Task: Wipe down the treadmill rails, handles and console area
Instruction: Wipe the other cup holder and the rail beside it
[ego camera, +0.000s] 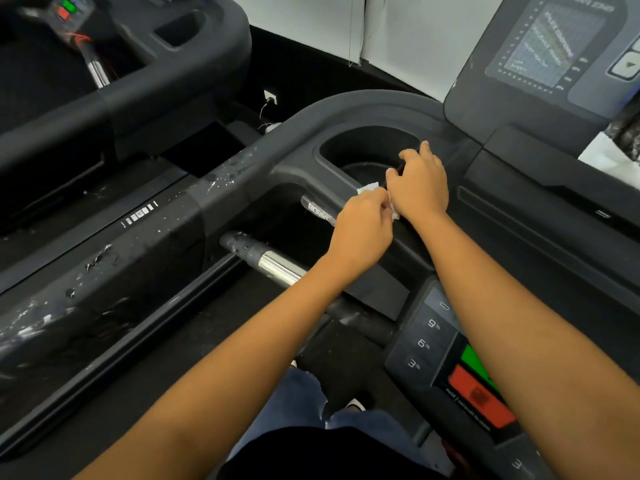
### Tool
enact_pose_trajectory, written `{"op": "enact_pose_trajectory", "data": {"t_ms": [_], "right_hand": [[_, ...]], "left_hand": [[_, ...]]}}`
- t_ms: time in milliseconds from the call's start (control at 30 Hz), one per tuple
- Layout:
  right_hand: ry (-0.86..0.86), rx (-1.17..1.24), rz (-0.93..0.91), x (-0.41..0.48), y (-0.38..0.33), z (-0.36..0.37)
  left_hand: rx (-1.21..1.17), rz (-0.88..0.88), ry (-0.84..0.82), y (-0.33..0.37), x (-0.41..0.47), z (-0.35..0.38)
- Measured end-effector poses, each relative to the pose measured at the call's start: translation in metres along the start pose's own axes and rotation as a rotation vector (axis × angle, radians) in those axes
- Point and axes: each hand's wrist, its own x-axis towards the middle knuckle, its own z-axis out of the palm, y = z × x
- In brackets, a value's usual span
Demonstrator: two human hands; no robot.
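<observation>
A black treadmill fills the view. Its left side rail is scuffed with white flecks. A chrome-and-black handle runs under my left forearm. My left hand pinches a small white wipe at the near rim of the cup holder. My right hand sits just right of it, touching the wipe. Its fingers are curled on a thin dark object that I cannot identify. Most of the wipe is hidden between the hands.
The console keypad, with number keys and red and green buttons, lies under my right forearm. The display panel stands at the top right. A second treadmill is at the upper left. A wall socket is behind it.
</observation>
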Motion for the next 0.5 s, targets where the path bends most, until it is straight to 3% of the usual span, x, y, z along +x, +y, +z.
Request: {"op": "enact_pose_trajectory", "data": {"t_ms": [100, 200, 300, 400, 500], "right_hand": [[0.016, 0.034, 0.009, 0.005, -0.001, 0.002], [0.033, 0.099, 0.052, 0.009, -0.001, 0.001], [0.047, 0.163, 0.111, 0.010, -0.004, -0.001], [0.128, 0.323, 0.161, 0.004, -0.027, -0.001], [0.138, 0.530, 0.085, -0.006, -0.075, 0.003]], "left_hand": [[-0.056, 0.011, -0.117, -0.006, -0.003, -0.013], [0.068, 0.027, -0.258, -0.024, 0.000, -0.037], [0.188, -0.034, -0.086, -0.055, 0.012, -0.077], [0.023, -0.142, 0.117, -0.077, 0.027, -0.133], [-0.242, -0.290, 0.053, -0.088, 0.040, -0.167]]}}
